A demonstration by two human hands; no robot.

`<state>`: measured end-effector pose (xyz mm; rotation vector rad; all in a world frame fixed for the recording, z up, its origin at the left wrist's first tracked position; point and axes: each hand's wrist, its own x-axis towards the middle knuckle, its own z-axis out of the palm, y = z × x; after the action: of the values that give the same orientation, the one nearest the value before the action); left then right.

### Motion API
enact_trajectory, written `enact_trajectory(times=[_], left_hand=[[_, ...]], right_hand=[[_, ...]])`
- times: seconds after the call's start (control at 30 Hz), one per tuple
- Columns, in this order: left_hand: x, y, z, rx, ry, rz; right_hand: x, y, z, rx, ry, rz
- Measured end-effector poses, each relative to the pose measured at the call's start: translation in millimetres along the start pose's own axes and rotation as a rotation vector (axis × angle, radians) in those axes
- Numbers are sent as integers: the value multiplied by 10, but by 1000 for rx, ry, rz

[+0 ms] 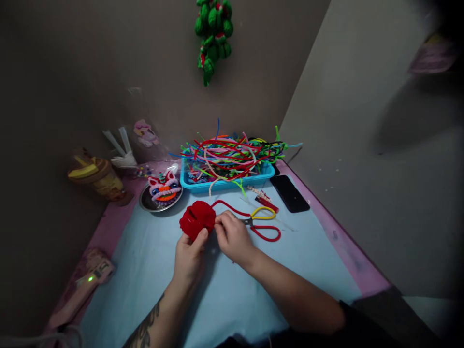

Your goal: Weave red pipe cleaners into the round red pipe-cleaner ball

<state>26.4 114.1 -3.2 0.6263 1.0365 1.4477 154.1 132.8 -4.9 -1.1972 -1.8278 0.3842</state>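
A round, fuzzy red piece (197, 218) with a slit in its upper face is held above the blue cloth. My left hand (191, 253) grips it from below, thumb on its front edge. At its right edge my right hand (234, 237) is closed, fingertips pinched together against the red piece. A red stem (232, 207) curves from the top of the piece to the right, behind my right hand. Scissors (264, 221) with one yellow and one red handle lie just right of that hand, their blades partly hidden by it.
Behind stands a blue basket (228, 185) of coloured stems. A metal bowl (147, 205) with a lion-like figure (165, 188) and a cup (103, 181) are at left. A phone (290, 193) lies at right; a white device (97, 270) at lower left.
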Motion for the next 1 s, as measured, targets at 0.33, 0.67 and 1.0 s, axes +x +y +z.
enact_trajectory(times=[0.33, 0.67, 1.0], left_hand=[[30, -39, -61, 137, -11, 62], [-3, 8, -26, 515, -127, 56], [63, -23, -71, 413, -108, -4]], right_hand=[[-2, 56, 90, 169, 91, 26], [112, 42, -51, 763, 20, 387], [134, 50, -260, 702, 200, 222]])
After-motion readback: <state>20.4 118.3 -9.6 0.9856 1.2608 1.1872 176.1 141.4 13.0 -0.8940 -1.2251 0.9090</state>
